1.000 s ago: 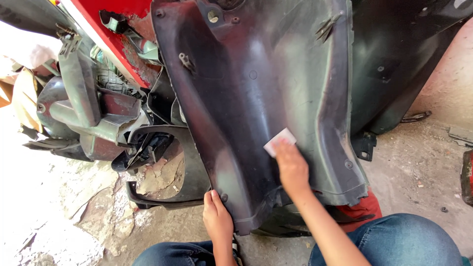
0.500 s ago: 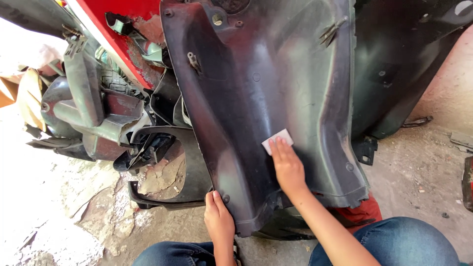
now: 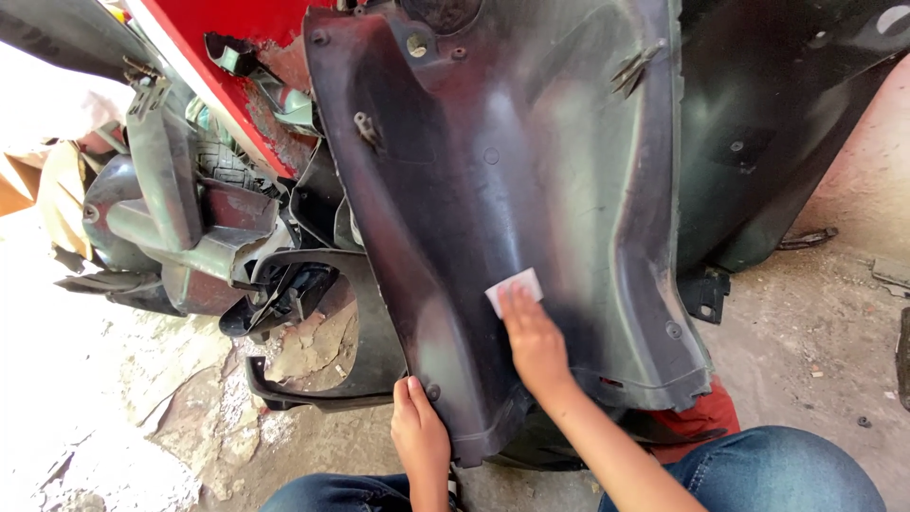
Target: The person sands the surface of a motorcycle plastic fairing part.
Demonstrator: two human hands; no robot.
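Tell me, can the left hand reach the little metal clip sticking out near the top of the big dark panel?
Probably not as it is. The left hand grips the bottom edge of the dark plastic panel, and the metal clip sits far up it. Nothing blocks the way; letting go and stretching up would likely do it.
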